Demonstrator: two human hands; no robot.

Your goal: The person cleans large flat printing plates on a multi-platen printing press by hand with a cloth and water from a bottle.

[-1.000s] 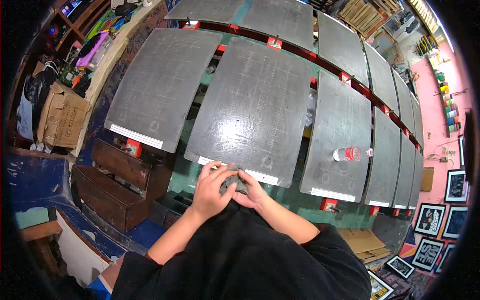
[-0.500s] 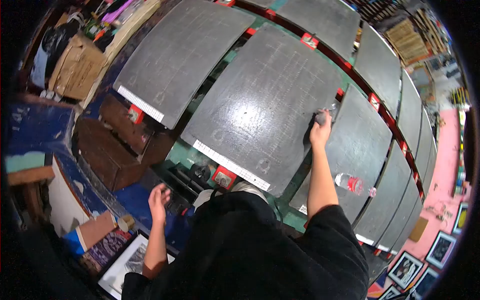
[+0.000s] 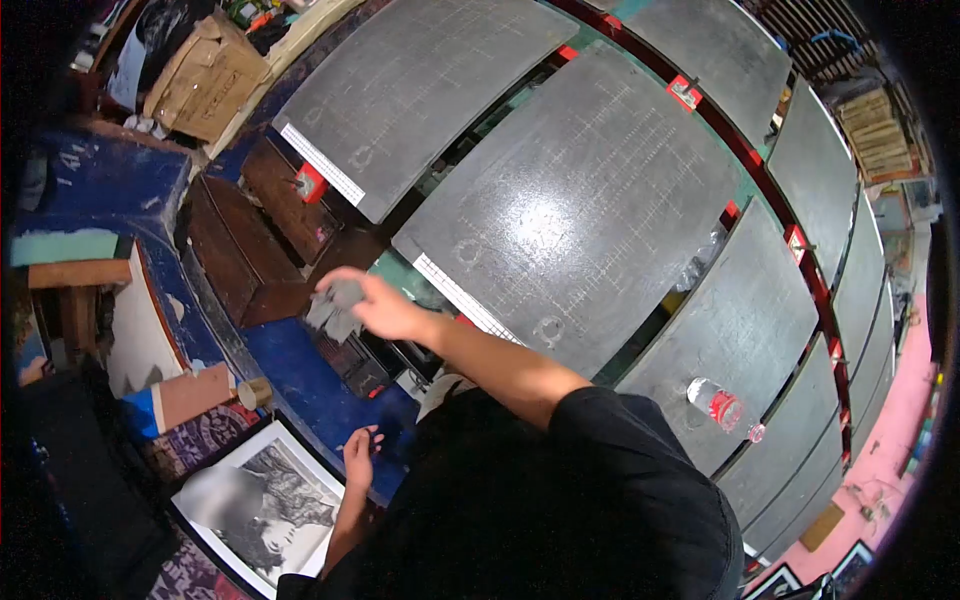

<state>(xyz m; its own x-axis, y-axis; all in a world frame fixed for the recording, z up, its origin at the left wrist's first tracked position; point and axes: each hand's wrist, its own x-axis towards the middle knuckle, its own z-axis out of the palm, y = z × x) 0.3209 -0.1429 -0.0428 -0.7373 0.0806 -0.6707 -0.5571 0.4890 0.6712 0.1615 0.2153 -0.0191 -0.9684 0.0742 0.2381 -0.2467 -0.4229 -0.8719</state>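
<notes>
While the right hand (image 3: 375, 305) reaches out to the person's left past the near edge of the boards, its fingers are closed on a crumpled grey rag (image 3: 335, 305) that hangs over the dark gap below. The left hand (image 3: 358, 456) hangs low with fingers loosely spread, holding nothing, above a blue floor (image 3: 300, 385). Flat, dull grey boards (image 3: 580, 200) with faint chalk grid lines lie side by side on a red and green frame. A plastic bottle (image 3: 722, 406) lies on one board. A framed picture (image 3: 255, 505) leans below, and a cardboard box (image 3: 205, 75) sits at the far left.
</notes>
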